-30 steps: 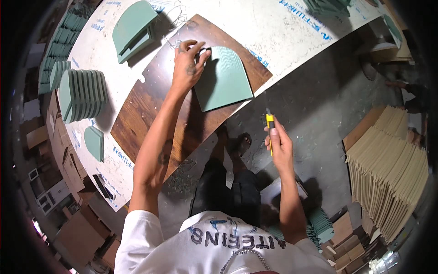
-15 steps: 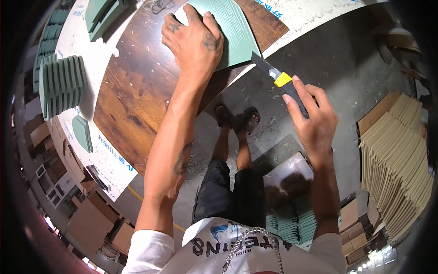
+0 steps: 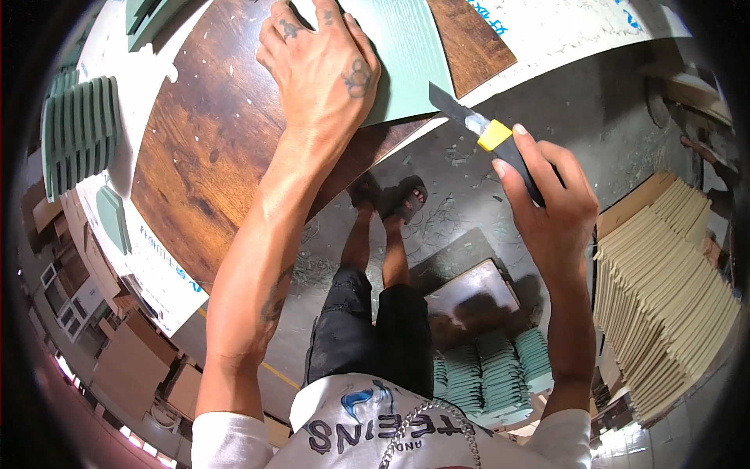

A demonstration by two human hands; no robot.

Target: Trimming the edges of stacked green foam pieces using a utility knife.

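A pale green panel (image 3: pixel 414 59) with a wood-grain surface lies on a brown wood-look board (image 3: pixel 207 168), near the table edge. My left hand (image 3: pixel 324 78) rests on the panel with its fingers spread, pressing from above; the fingertips are partly cut off by the top of the picture. In my right hand (image 3: pixel 551 187) is a utility knife (image 3: pixel 500 144) with a black handle, a yellow collar and its blade out. The blade points up and left, its tip over the panel's near right corner; whether it touches cannot be told.
On the white tabletop (image 3: pixel 539 39), stacked green pieces (image 3: pixel 82 137) stand at the left, with a loose green piece (image 3: pixel 113 219) nearer me. A pile of beige panels (image 3: pixel 664 289) stands at the right. More green stacks (image 3: pixel 488 371) sit low beside my legs; scraps litter the floor (image 3: pixel 461 191).
The view has shifted, and the table looks slightly larger. My left hand stays on the panel. My right hand and the knife stay by its corner, the tip now slightly farther over the panel.
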